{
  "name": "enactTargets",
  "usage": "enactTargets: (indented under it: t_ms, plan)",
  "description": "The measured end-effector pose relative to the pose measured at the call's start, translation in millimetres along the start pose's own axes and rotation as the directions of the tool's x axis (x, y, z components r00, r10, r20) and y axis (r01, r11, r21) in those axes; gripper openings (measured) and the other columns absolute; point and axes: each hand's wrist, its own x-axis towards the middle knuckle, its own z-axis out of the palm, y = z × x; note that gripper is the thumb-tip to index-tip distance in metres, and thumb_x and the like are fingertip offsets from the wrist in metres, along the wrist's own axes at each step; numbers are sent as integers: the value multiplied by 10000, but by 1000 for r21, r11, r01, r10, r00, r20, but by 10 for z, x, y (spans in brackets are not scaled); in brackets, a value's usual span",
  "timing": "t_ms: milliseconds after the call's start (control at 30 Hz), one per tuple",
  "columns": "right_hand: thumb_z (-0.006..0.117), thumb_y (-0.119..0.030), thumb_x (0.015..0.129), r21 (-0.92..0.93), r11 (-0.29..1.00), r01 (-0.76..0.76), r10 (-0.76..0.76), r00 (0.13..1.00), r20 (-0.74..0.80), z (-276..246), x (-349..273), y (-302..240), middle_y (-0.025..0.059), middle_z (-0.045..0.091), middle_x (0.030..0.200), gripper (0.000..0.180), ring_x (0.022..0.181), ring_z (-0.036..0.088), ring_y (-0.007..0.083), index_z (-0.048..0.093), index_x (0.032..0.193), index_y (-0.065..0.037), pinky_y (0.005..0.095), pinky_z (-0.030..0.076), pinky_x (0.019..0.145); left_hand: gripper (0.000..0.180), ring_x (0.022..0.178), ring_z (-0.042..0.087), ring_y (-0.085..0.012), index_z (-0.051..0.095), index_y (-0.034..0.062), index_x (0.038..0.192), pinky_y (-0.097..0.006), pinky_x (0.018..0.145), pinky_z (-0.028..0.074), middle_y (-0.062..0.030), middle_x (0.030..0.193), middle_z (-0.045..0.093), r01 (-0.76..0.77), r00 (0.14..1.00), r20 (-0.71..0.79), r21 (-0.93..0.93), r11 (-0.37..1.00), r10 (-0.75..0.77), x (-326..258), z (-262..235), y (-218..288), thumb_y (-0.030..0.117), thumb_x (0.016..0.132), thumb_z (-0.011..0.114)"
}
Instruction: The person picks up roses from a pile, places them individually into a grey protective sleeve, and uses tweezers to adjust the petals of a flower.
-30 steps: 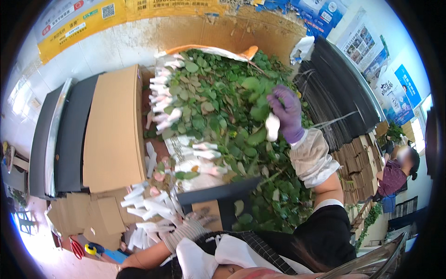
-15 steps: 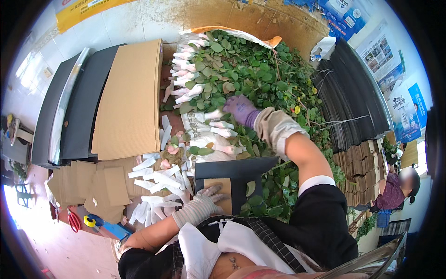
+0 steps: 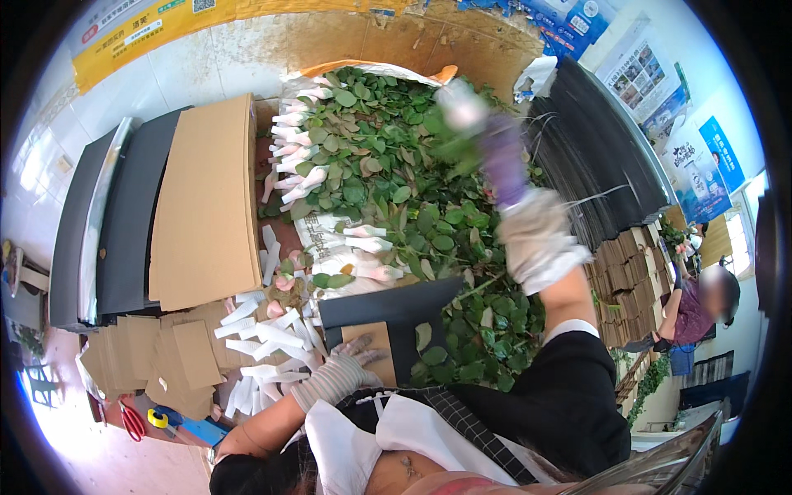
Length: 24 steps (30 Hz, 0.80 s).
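A gloved right hand (image 3: pixel 495 153) is lifting a wrapped rose stem (image 3: pixel 459 107) above the leafy pile (image 3: pixel 388 190), fingers closing round it; the left hand (image 3: pixel 356 353), fingers spread open, is pressing a cardboard sheet (image 3: pixel 369 338) on the surface; thorns snagging neighbouring foliage could drag stems loose.

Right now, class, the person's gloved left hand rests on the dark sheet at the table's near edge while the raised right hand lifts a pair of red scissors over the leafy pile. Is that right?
Not quite. In the head view the right hand lifts a leafy flower stem with a white-wrapped bud, not scissors. The red scissors lie low at the left, away from both hands. The left hand does rest on the dark sheet, by a tan card.
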Motion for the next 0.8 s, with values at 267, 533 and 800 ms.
enactTargets:
  t_ms: [267,533,800]
  plan:
    - [577,-97,861,-316,745,587,-652,741,-160,-1025,-956,-2515,75,572,758,113,672,542,196,571,963,-48,323,477,631,260,1374,271,-360,719,275,953,-486,1087,263,-69,1368,477,-234,960,-137,96,967,246,-194,-348,237,436,753,686]
    - [530,-114,900,-490,671,557,-699,695,-168,-1191,-2027,-2403,106,584,781,169,627,548,194,550,1015,8,302,484,586,252,1370,272,-378,741,219,907,-482,1094,248,-131,1349,502,-216,969,-121,0,976,214,-213,-372,257,417,758,698]
    - [483,-130,940,-970,179,166,-888,451,-86,-1949,-2102,-3284,136,595,804,238,581,555,192,529,1067,65,280,491,541,260,1380,253,-371,742,217,902,-468,1105,238,-126,1363,489,-201,974,-114,-49,978,194,-201,-357,279,418,738,721]
